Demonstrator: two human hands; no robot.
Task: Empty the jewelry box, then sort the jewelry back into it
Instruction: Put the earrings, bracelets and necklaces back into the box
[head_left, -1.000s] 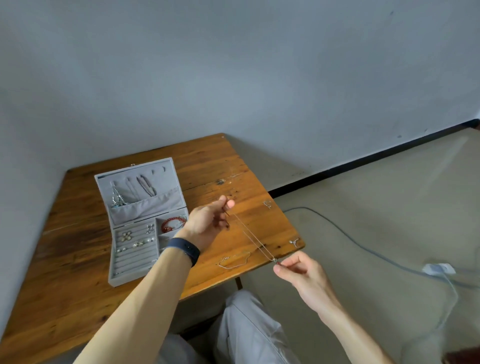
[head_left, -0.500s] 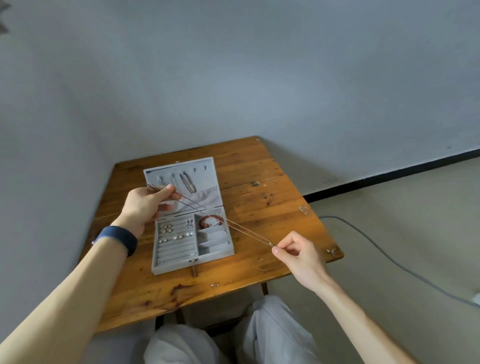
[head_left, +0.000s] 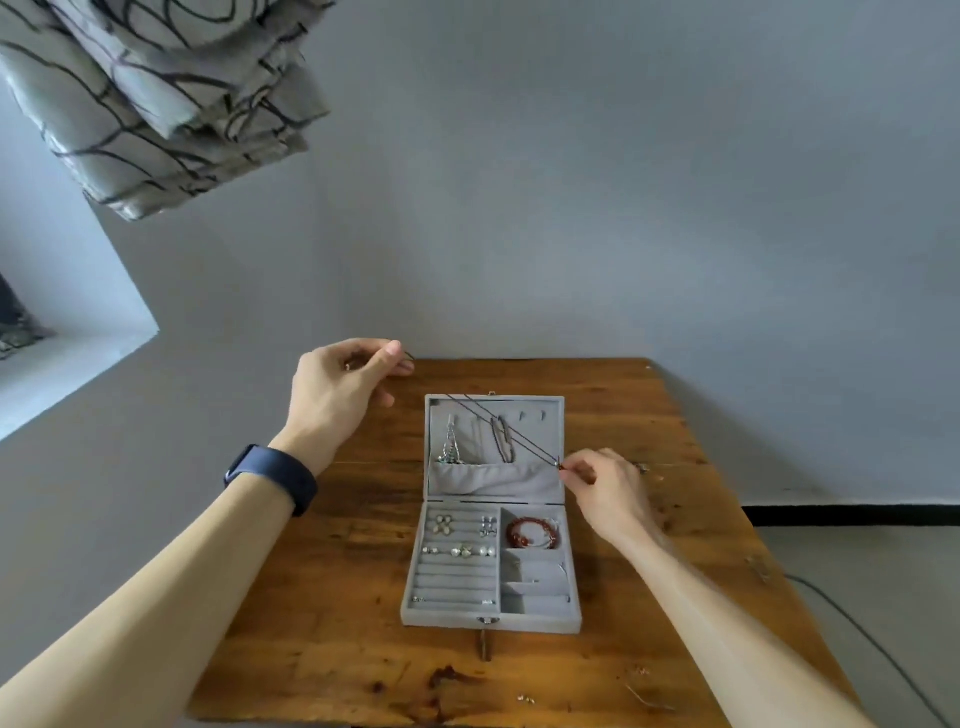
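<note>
1. I saw a dark blue wristband (head_left: 272, 480), smooth and broad, on the left wrist.
2. The left hand (head_left: 340, 387) and right hand (head_left: 610, 491) were bare.
3. Both forearms were bare too.

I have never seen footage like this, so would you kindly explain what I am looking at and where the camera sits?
There is no machine here: these are a person's two bare hands, filmed by one wide-angle camera worn on the head, looking forward and down. That is why both forearms reach in from the bottom edge. On the wooden table lies an open grey jewelry box. Its tray holds a red bead bracelet and several earrings; more pieces hang in its lid. The left hand, above a dark wristband, and the right hand each pinch one end of a thin necklace, stretched across the lid. A few small pieces lie loose on the table.
</note>
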